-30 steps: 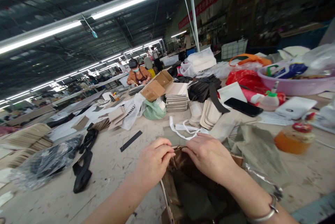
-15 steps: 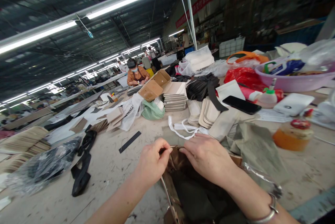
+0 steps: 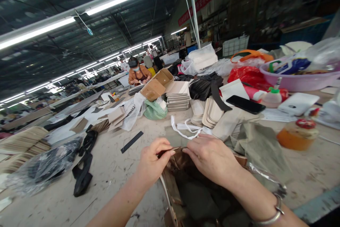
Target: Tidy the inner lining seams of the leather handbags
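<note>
A brown bag [image 3: 172, 188] with a dark lining stands open at the bottom of the view, its far rim between my hands. My left hand [image 3: 154, 158] pinches that rim between thumb and fingers, near its left corner. Just to the right, my right hand [image 3: 212, 156] grips the same edge, thumb inside and fingers curled over the outside; a metal bangle circles that wrist. Beyond the hands lies a loop of white strap [image 3: 183, 129]. A short dark strip [image 3: 132, 142] rests on the table to the left. The bag's lower part runs out of view.
Stacked pale panels [image 3: 177, 96], a cardboard box [image 3: 156, 85] and a black phone [image 3: 245, 105] lie ahead. At right are a jar of amber liquid [image 3: 296, 135] and a purple basin [image 3: 300, 80]. Black straps [image 3: 83, 175] lie left. A co-worker [image 3: 138, 73] sits farther back.
My left hand's fingers have straightened a little along the rim and the hand has shifted slightly left. My right hand keeps its hold on the bag's edge.
</note>
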A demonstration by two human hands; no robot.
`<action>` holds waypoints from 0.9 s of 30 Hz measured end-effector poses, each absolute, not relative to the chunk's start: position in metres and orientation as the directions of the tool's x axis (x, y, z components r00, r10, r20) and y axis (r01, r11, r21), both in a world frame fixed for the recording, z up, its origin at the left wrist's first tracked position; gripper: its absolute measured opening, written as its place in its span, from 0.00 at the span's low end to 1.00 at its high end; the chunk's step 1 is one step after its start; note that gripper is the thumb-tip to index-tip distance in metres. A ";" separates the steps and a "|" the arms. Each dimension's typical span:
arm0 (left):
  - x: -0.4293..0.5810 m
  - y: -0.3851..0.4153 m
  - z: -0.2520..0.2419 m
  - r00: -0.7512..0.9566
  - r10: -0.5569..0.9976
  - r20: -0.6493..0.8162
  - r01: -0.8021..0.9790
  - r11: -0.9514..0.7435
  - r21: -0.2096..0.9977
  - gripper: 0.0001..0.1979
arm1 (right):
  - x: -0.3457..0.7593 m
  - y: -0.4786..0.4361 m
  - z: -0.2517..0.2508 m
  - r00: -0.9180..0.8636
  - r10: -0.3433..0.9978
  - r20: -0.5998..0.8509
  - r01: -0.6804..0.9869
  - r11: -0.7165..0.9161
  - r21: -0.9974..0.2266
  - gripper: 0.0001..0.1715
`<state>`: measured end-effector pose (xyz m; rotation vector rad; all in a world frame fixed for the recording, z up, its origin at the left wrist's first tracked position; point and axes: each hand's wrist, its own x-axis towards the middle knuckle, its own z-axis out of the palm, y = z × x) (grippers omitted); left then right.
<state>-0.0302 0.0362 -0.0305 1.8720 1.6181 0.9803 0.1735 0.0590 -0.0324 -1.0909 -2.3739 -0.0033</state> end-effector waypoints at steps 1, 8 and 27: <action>-0.029 0.036 -0.029 0.050 0.979 0.198 0.634 -0.184 0.751 0.10 | 0.174 0.059 -0.032 -0.542 0.705 0.458 0.703 0.679 -0.214 0.16; -0.022 0.037 -0.019 0.168 0.965 0.201 0.654 -0.262 0.710 0.14 | 0.176 0.059 -0.027 -0.541 0.690 0.480 0.640 0.709 -0.296 0.21; -0.037 0.022 0.007 0.177 0.980 -0.093 0.880 -0.115 0.461 0.09 | 0.162 0.059 -0.034 -0.598 0.645 0.476 0.594 0.755 -0.277 0.15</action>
